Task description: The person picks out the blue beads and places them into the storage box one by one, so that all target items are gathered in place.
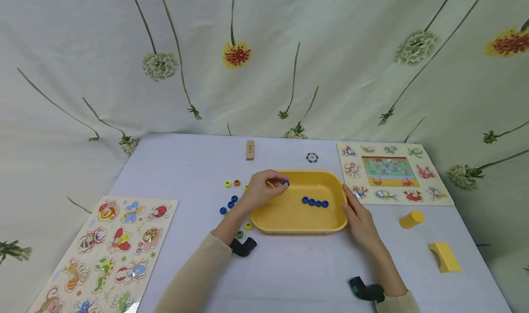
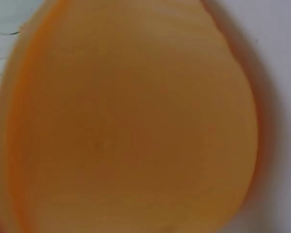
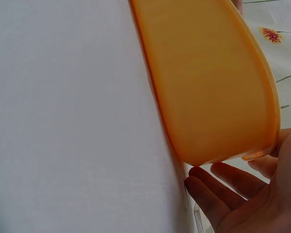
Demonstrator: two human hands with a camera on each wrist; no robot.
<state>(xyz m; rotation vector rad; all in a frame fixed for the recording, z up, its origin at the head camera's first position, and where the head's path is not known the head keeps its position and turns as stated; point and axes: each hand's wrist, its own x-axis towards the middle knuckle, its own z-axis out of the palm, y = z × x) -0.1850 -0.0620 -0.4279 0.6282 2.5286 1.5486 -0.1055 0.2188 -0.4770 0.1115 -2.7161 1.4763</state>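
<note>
A yellow tray [image 1: 289, 216] lies on the table, with a short row of blue beads [image 1: 312, 202] on its floor toward the right. Over the tray's back left part, my left hand [image 1: 264, 189] pinches a blue bead [image 1: 285, 183] between thumb and fingertips. My right hand [image 1: 359, 216] holds the tray's right end, thumb up at the rim and fingers against the outer wall. The right wrist view shows those fingertips [image 3: 196, 182] low beside the wall. Only the tray's outer side [image 2: 136, 121], blurred, fills most of the left wrist view.
Loose blue beads [image 1: 234, 198], a yellow-green bead [image 1: 248, 226] and an orange bead [image 1: 237, 182] lie left of the tray. Behind it are a wooden block [image 1: 250, 150] and a chip [image 1: 312, 157]. Picture boards [image 1: 171, 207] [image 1: 438, 200], a yellow cylinder [image 1: 411, 220] and an arch block [image 1: 446, 258] flank it.
</note>
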